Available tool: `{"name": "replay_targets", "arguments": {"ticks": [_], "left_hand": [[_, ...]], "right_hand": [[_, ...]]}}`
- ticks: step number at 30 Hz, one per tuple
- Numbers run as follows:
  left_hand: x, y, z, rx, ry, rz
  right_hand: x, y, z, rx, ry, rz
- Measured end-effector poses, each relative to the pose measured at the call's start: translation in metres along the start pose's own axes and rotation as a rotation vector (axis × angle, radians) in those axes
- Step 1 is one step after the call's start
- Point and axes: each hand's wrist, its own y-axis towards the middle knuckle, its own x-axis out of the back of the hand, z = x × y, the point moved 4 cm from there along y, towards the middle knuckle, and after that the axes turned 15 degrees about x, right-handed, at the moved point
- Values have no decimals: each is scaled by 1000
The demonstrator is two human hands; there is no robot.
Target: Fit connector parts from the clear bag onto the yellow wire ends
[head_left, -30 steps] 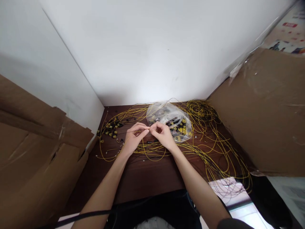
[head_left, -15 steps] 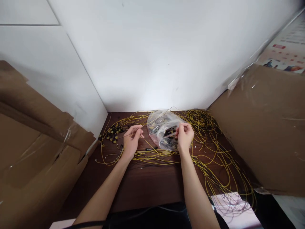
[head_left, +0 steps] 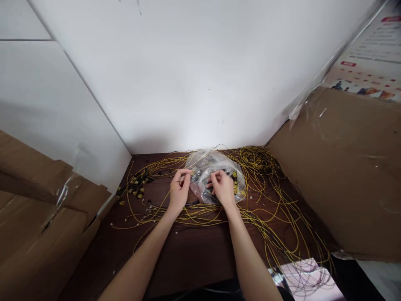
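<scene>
My left hand (head_left: 179, 193) is closed in a pinch just left of the clear plastic bag (head_left: 196, 159). It holds a thin wire (head_left: 161, 182), with a small yellowish tip showing at the fingertips. My right hand (head_left: 223, 189) is over the bag's mouth, thumb and forefinger pressed together; what they hold is too small to make out. Inside the bag lie many small black and yellow connector pieces (head_left: 235, 184). Below both hands a bundle of yellow and black wires (head_left: 200, 219) runs across the brown table (head_left: 194, 251).
Wire ends with black and yellow connectors (head_left: 136, 186) lie at the left. A coil of yellow wire (head_left: 255, 159) sits at the back right, with strands trailing to a pink-white sheet (head_left: 310, 278). Cardboard (head_left: 351, 167) stands on the right, more cardboard (head_left: 37, 217) on the left, a white wall (head_left: 188, 83) behind.
My right hand has moved left from the bag's right edge to over its mouth, nearer my left hand. The bag's opening now spreads wider. The view has shifted slightly.
</scene>
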Motion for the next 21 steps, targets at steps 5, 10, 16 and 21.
{"name": "replay_targets", "arguments": {"ticks": [5, 10, 16, 21], "left_hand": [[7, -1, -1, 15, -13, -22], [7, 1, 0, 24, -11, -24], [6, 2, 3, 21, 41, -17], [1, 0, 0, -8, 256, 58]], "right_hand": [[-2, -1, 8, 125, -190, 16], [-11, -3, 5, 64, -56, 91], [-24, -5, -5, -130, 416, 71], [-29, -6, 2, -201, 583, 127]]}}
